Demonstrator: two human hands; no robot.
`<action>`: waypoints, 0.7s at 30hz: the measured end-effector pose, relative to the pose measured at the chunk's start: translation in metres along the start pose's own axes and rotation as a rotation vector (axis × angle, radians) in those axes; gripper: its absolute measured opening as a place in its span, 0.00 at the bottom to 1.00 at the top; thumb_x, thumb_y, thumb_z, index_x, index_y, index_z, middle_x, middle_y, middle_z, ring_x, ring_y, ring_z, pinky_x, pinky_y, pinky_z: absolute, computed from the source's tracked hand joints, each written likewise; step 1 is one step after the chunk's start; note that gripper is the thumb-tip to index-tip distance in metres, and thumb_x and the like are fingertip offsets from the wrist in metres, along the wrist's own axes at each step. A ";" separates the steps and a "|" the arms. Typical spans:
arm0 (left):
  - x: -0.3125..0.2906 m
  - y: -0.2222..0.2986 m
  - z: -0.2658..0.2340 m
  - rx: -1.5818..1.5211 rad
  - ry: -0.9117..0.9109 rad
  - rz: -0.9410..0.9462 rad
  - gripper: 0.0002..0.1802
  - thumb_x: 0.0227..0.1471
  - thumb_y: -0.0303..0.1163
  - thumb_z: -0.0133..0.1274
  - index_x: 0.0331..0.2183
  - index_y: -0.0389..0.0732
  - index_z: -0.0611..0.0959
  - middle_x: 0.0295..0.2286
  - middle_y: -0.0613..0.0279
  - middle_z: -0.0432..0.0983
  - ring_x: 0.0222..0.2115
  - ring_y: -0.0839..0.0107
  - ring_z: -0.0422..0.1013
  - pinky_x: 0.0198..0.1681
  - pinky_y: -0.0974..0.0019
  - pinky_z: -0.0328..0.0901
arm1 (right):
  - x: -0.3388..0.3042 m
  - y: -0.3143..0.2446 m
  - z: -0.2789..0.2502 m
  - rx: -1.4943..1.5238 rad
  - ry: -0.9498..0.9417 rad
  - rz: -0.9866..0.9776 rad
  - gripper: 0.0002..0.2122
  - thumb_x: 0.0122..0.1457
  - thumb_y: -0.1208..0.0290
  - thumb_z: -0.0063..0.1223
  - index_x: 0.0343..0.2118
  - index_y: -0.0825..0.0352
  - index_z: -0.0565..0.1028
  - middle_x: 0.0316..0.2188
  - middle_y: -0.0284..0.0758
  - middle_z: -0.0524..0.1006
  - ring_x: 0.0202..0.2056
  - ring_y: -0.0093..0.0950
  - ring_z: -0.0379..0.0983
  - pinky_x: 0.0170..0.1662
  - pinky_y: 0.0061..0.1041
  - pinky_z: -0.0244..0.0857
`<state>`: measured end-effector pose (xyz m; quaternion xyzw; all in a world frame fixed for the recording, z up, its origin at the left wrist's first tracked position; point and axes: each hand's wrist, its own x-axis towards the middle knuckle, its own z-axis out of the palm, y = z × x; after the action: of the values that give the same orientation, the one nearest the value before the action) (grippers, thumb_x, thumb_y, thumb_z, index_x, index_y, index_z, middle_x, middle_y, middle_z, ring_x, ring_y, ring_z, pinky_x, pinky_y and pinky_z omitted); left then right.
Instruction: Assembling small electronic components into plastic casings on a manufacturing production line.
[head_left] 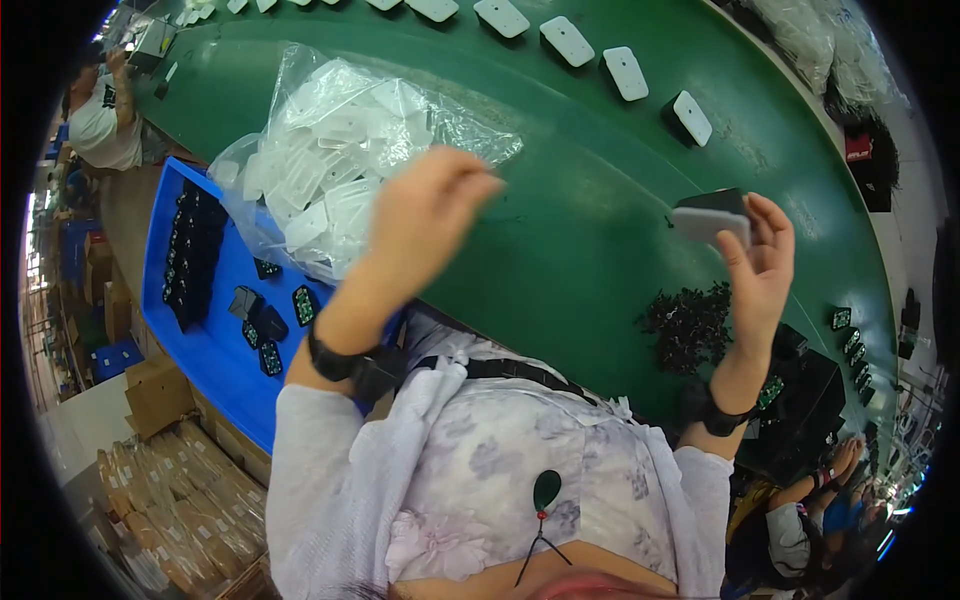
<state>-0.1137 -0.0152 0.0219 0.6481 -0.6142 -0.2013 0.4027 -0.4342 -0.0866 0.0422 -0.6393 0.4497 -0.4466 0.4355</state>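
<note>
My right hand grips a black plastic case with a pale grey cover, thumb on the cover and fingers behind the case. Over the green table my left hand is blurred by motion, its fingers partly curled; whether it holds anything does not show. Just beyond and left of it lies a clear plastic bag full of white plastic covers. A heap of small black parts sits on the table beside my right forearm.
At the left, a blue tray holds black cases and green circuit boards. Covered cases stand in a curved row along the far side. More boards line the right edge. Other people sit at far left and lower right.
</note>
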 end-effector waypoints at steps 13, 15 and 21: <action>0.029 -0.123 -0.099 0.960 0.134 0.112 0.23 0.54 0.31 0.50 0.53 0.45 0.72 0.46 0.54 0.71 0.46 0.53 0.65 0.51 0.56 0.60 | 0.105 0.058 -0.106 -0.731 -0.368 0.010 0.18 0.50 0.83 0.53 0.47 0.66 0.73 0.42 0.34 0.74 0.45 0.28 0.70 0.48 0.26 0.67; 0.038 -0.118 -0.094 0.899 0.011 0.313 0.25 0.50 0.23 0.50 0.52 0.45 0.73 0.44 0.55 0.72 0.47 0.55 0.65 0.52 0.57 0.59 | 0.118 0.059 -0.097 -0.781 -0.448 0.020 0.18 0.50 0.83 0.53 0.46 0.65 0.74 0.42 0.34 0.74 0.44 0.29 0.70 0.47 0.27 0.66; 0.039 -0.094 -0.085 0.965 -0.099 0.224 0.30 0.41 0.16 0.54 0.49 0.44 0.75 0.39 0.55 0.73 0.43 0.54 0.66 0.48 0.56 0.61 | 0.123 0.030 -0.086 -0.919 -0.557 0.043 0.20 0.49 0.82 0.54 0.46 0.59 0.72 0.41 0.32 0.73 0.43 0.30 0.69 0.48 0.29 0.65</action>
<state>0.0163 -0.0364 0.0089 0.6804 -0.7214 0.1202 0.0463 -0.4986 -0.2252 0.0542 -0.8490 0.4792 -0.0082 0.2225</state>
